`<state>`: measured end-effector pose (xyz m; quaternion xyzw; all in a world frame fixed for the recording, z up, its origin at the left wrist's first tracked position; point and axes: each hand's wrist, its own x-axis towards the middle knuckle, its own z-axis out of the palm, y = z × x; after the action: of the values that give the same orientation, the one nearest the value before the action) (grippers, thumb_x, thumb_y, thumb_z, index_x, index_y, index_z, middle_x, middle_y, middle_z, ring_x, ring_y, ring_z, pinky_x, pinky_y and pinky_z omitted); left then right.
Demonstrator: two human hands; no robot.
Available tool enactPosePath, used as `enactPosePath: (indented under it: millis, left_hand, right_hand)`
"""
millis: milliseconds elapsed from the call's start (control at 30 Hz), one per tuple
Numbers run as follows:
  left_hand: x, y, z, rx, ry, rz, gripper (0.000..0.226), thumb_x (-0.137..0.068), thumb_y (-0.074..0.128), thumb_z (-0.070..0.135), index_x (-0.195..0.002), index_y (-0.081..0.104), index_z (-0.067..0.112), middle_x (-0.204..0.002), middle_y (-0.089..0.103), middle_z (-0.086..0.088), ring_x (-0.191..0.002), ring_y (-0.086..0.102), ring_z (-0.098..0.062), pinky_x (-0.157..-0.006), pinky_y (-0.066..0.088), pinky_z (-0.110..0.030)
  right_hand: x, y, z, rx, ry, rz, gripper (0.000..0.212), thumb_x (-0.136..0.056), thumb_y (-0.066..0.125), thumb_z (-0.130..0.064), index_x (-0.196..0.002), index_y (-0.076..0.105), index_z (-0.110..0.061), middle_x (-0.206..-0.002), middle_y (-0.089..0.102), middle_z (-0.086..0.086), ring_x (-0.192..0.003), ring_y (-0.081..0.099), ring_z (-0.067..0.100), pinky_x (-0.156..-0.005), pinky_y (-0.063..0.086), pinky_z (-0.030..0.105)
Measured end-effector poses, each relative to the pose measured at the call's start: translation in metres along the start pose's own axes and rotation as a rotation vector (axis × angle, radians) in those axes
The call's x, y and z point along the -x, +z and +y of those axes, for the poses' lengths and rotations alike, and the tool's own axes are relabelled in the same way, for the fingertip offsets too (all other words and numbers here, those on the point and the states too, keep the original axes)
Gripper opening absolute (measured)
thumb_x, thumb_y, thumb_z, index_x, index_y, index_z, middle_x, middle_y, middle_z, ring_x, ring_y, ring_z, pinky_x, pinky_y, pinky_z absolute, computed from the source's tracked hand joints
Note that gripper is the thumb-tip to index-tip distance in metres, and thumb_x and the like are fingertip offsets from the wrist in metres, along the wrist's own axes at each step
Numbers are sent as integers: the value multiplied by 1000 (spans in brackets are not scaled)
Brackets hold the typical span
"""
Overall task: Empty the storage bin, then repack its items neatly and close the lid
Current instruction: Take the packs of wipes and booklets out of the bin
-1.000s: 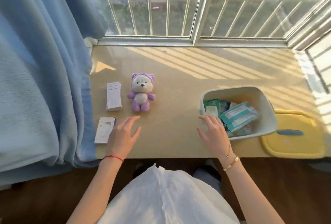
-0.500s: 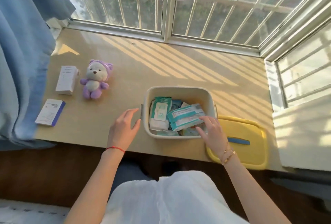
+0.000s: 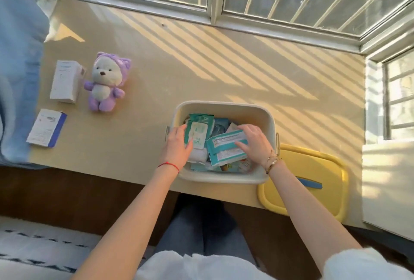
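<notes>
A cream storage bin [image 3: 224,107] stands near the front edge of the beige ledge, holding several packets. My left hand [image 3: 178,146] is inside at the bin's left wall; its fingers lie along the left edge of a green wipes pack [image 3: 201,128] and the thumb rests on its face. My right hand [image 3: 254,142] holds a teal and white packet [image 3: 225,152], fingers over its far edge and thumb on top. The yellow lid [image 3: 313,165] with a blue handle lies flat just right of the bin. More packets underneath are mostly hidden.
A purple plush bear [image 3: 106,82], a white box [image 3: 65,81] and a white and blue box [image 3: 46,127] lie on the ledge at the left. A blue curtain [image 3: 18,67] hangs over the left end. Barred windows close off the back and right.
Both hands moved from outside the bin into it. The left went from the ledge onto the green pack, the right onto the teal packet. The view shifted right and closer.
</notes>
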<state>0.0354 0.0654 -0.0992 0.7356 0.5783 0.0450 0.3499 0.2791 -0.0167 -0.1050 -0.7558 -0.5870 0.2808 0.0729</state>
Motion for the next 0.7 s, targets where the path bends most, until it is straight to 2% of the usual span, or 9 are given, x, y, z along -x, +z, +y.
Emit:
enactPosePath:
  millis: [67, 300, 433, 567, 700]
  left_hand:
    - [-18, 16, -3, -5, -47, -32, 56, -89, 59, 20, -140, 38, 11, -132, 48, -11, -119, 49, -25, -102, 42, -40]
    - [-50, 55, -7, -8, -224, -76, 64, -87, 61, 20, -142, 30, 9, -135, 43, -15, -121, 47, -31, -100, 40, -42]
    - [-59, 69, -12, 41, -274, -98, 68, -86, 63, 18, -143, 28, 8, -136, 46, -18, -122, 47, -34, -103, 40, -47]
    - [-63, 80, -16, 22, -312, -146, 75, -84, 66, 21, -144, 24, 9, -137, 44, -18, -126, 41, -36, -105, 35, -47]
    - [-60, 86, -14, -18, -298, -92, 77, -78, 71, 17, -142, 29, 10, -129, 46, -19, -120, 40, -36, -101, 35, -45]
  right_hand:
    - [-21, 8, 8, 16, -28, -55, 54, -86, 67, -34, -132, 50, -11, -130, 56, 5, -124, 48, 22, -109, 37, 36]
    - [-61, 30, 32, 40, -51, -297, 54, -80, 64, -49, -127, 50, -25, -127, 56, -2, -118, 50, 18, -106, 36, 44]
    - [-67, 35, 43, 51, -75, -316, 52, -79, 63, -55, -123, 51, -29, -120, 56, -5, -112, 51, 16, -103, 34, 36]
    - [-64, 37, 48, 125, -56, -319, 60, -75, 61, -64, -121, 53, -26, -118, 58, -1, -109, 49, 20, -100, 35, 38]
    - [-52, 38, 49, 178, -37, -335, 62, -74, 60, -69, -118, 55, -25, -115, 61, 0, -104, 49, 21, -94, 36, 37]
